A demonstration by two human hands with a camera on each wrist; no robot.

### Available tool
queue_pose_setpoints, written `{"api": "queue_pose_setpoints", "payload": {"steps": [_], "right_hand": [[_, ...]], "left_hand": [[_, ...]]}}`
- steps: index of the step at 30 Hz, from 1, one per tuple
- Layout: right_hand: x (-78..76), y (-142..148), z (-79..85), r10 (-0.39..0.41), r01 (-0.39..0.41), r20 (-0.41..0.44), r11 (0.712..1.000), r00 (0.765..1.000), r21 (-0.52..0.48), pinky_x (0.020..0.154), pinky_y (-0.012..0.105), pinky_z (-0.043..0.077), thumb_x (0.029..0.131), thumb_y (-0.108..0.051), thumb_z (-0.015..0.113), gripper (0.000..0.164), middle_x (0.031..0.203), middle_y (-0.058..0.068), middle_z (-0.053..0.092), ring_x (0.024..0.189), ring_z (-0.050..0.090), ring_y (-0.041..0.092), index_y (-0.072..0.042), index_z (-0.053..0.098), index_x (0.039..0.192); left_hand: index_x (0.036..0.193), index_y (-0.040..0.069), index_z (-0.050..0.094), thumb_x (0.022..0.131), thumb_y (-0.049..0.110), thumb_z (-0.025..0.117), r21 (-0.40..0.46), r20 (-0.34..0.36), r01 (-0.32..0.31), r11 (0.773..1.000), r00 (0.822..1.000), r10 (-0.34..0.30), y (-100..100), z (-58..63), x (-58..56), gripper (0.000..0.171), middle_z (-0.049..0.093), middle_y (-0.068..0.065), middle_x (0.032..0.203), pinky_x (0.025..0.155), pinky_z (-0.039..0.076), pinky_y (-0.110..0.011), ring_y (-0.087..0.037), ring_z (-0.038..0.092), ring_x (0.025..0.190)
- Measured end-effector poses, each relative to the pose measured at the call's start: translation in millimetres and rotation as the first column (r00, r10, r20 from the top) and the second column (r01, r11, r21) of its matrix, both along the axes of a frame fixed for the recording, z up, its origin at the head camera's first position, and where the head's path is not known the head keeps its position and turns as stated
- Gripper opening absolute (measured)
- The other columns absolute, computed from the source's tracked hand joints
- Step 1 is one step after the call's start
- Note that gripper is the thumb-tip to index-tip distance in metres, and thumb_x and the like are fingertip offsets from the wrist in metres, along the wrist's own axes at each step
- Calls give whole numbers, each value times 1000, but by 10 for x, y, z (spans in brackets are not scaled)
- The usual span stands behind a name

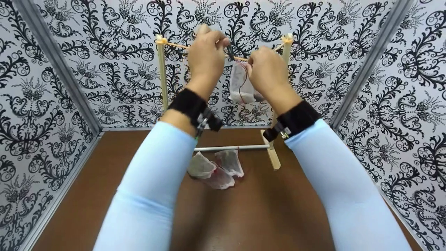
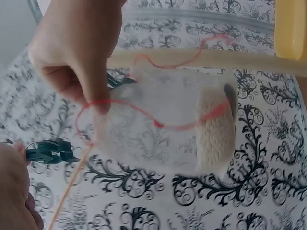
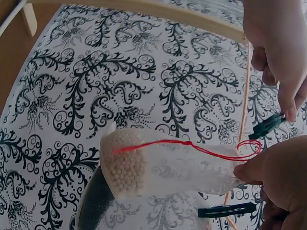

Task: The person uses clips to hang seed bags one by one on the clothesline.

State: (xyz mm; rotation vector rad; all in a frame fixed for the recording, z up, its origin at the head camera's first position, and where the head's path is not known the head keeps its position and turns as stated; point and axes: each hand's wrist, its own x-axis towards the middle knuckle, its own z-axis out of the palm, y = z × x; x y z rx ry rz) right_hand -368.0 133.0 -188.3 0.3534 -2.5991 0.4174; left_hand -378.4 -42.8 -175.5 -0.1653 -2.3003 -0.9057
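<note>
My left hand (image 1: 207, 52) pinches a dark green clothespin (image 2: 48, 151) just above the orange cord (image 1: 177, 45). In the right wrist view the tip of this clothespin points toward the cord. With thumb and finger, my right hand (image 1: 268, 69) grips the top edge of a white mesh pouch (image 3: 172, 163) at the cord. Small pale beads (image 3: 125, 167) fill the pouch's bottom, and a red drawstring (image 2: 158, 123) hangs loosely across its front. Behind it hangs a darker pouch (image 3: 98, 201), mostly hidden, beside a second green clothespin (image 3: 228, 210).
The cord is strung between two wooden posts (image 1: 162, 73). Below, a white rod (image 1: 244, 147) runs to a wooden foot (image 1: 273, 158). Several mesh pouches (image 1: 219, 177) lie on the brown table (image 1: 244, 216). Patterned walls (image 1: 122, 87) enclose the back and sides.
</note>
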Motion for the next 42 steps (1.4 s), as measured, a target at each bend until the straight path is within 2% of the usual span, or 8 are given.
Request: {"api": "queue_pose_setpoints", "payload": {"steps": [4, 11, 15, 25, 28, 32, 37, 42], "right_hand": [[-100, 10, -17, -5, 5, -52, 1000, 999, -1, 111, 49, 59, 109, -17, 74, 18, 122, 14, 78, 114, 71, 34, -3, 82, 118], [-155, 46, 5, -50, 51, -56, 999, 997, 7, 119, 52, 54, 109, -22, 76, 20, 126, 13, 79, 121, 72, 35, -7, 85, 118], [-154, 48, 32, -68, 68, -52, 998, 996, 2, 136, 55, 37, 108, -24, 78, 18, 128, 12, 81, 123, 73, 34, -11, 86, 118], [-167, 56, -13, -51, 48, -70, 998, 996, -40, 146, 59, -3, 107, -28, 80, 17, 129, 5, 80, 129, 71, 28, -16, 84, 118], [-173, 76, -24, -40, 37, -66, 998, 997, -46, 146, 57, -4, 107, -28, 80, 17, 129, 5, 80, 129, 71, 28, -15, 84, 117], [-183, 98, -43, -29, 26, -45, 998, 999, -61, 143, 53, 25, 107, -26, 79, 19, 130, 9, 79, 129, 70, 30, -12, 84, 119], [-172, 113, -120, -17, 14, -72, 999, 997, -49, 132, 52, 41, 108, -27, 78, 22, 125, 13, 77, 125, 65, 34, -8, 85, 118], [-161, 108, -241, -6, 2, -158, 1000, 987, -30, 130, 57, 37, 107, -31, 78, 24, 138, 13, 69, 134, 55, 35, -9, 87, 113]], "left_hand": [[123, 23, 82, 112, 44, 65, 30, 100, -8, 1000, 995, 5, 125, 7, -135, 29, 52, 10, 111, 79, 53, -23, -8, 56, 91], [124, 26, 83, 111, 44, 68, 6, 115, -12, 1000, 993, 12, 175, -63, -201, 27, 56, 8, 113, 84, 54, -30, -14, 62, 99], [124, 25, 84, 111, 42, 69, -3, 119, 1, 1000, 993, -1, 184, -75, -186, 25, 57, 8, 113, 86, 55, -31, -14, 63, 101], [132, 24, 80, 113, 46, 64, -144, 165, 28, 989, 986, -4, 233, -83, -165, 33, 62, 5, 122, 91, 57, -31, -15, 64, 105], [143, 24, 75, 113, 51, 63, -189, 219, 58, 980, 976, -15, 214, -73, -160, 43, 69, 3, 140, 104, 59, -35, -18, 69, 121], [155, 26, 68, 112, 54, 62, -158, 262, 105, 982, 963, -61, 149, -90, -103, 53, 66, 2, 159, 117, 56, -33, -17, 67, 138], [145, 21, 75, 112, 47, 67, -45, 116, 135, 990, 985, -129, -28, -368, 83, 42, 72, 0, 125, 89, 59, -27, -15, 68, 105], [119, 10, 82, 112, 33, 73, 15, -25, 174, 985, 984, -174, -286, -984, 345, 26, 69, -3, 101, 77, 53, -31, -18, 61, 87]]}}
